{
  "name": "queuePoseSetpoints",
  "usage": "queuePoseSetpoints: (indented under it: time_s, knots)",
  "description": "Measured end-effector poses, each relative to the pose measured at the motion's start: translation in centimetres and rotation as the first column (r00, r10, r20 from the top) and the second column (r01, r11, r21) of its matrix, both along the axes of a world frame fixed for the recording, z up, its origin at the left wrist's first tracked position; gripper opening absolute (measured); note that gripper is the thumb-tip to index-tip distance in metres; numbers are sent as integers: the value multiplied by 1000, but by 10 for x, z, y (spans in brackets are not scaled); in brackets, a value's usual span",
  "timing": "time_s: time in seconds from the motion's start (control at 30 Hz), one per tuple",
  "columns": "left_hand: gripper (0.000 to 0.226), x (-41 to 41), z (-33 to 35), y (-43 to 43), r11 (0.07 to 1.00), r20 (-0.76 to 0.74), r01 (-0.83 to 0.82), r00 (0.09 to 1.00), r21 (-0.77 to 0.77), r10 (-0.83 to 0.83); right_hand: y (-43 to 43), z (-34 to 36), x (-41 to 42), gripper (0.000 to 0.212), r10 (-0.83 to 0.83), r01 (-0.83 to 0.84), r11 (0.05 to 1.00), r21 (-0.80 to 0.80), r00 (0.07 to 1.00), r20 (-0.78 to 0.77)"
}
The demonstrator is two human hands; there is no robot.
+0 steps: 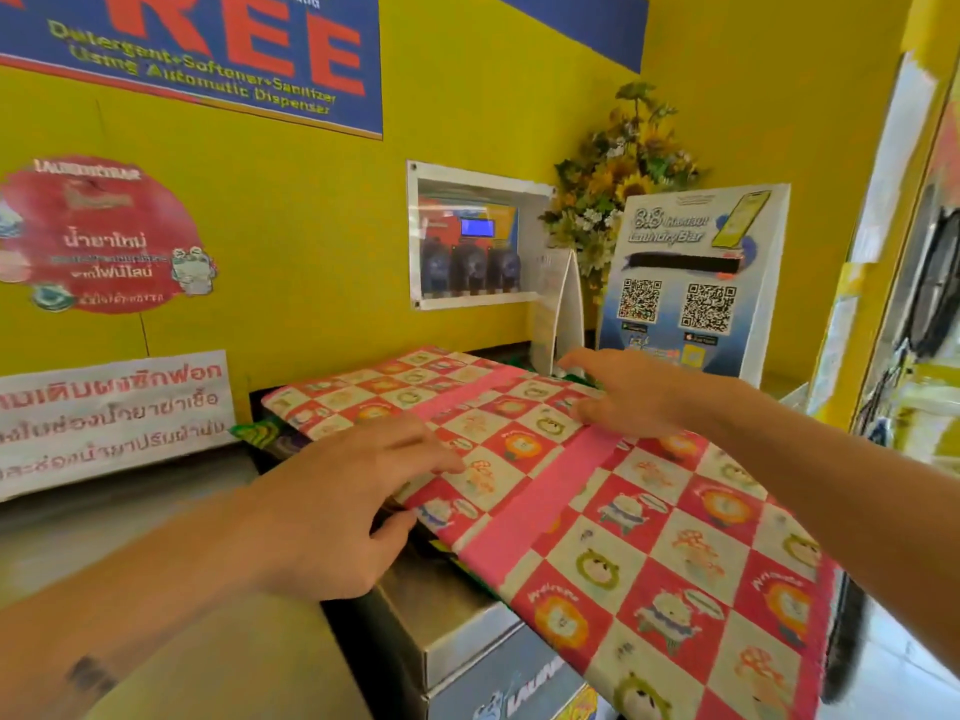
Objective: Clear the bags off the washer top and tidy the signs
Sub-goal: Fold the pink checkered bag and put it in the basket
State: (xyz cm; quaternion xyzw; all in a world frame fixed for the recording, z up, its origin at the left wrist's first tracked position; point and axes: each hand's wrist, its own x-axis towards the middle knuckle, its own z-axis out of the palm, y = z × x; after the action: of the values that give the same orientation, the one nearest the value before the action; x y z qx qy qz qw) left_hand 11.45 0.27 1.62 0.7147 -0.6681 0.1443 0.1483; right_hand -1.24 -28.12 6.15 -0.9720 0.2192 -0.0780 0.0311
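A white sign with red lettering (114, 418) leans on the yellow wall at left. The left hand (337, 511) lies spread on a pink checked bag (649, 537), which lies flat across the washer top (452, 615), thumb at its edge. The right hand (623, 392) rests flat on the bag, fingers straight, near a QR-code sign (691, 283).

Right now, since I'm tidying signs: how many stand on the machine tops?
3: red-lettered sign at left against the wall, white tent sign behind the bag, QR-code sign rightmost; others may be hidden.

Sunflowers (631, 168) in corner, dispenser panel (470, 241) w/ blue screen (477, 228) on yellow wall (311, 226).
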Motion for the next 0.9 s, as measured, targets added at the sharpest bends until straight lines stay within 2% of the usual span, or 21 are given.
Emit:
queuePoseSetpoints:
  time_s: [0.27, 0.4, 0.5, 0.7, 0.8, 0.9]
  knots:
    - [34, 3, 14, 1, 999, 191, 45, 981, 7, -46, -27, -10, 7, 66, 31, -14, 963, 269, 998, -58]
    - [41, 10, 12, -3, 1000, 334, 6, 942, -26, 3, -45, -8, 4, 70, 40, -31, 866, 500, 999, -8]
    - [47, 14, 5, -9, 992, 371, -78, 922, -101, 111, -57, -9, -1, 68, 48, -67, 850, 522, 998, 48]
    - [49, 4, 9, -26, 943, 279, -232, 914, -237, 295, -62, -5, -18, 65, 73, -227, 795, 562, 956, 283]
    - [61, -4, 12, -30, 946, 281, -246, 912, -211, 299, -61, 1, -30, 76, 66, -288, 806, 516, 912, 405]
    - [64, -8, 14, -31, 965, 269, -192, 934, -176, 235, -57, 9, -50, 74, 101, -318, 822, 473, 898, 429]
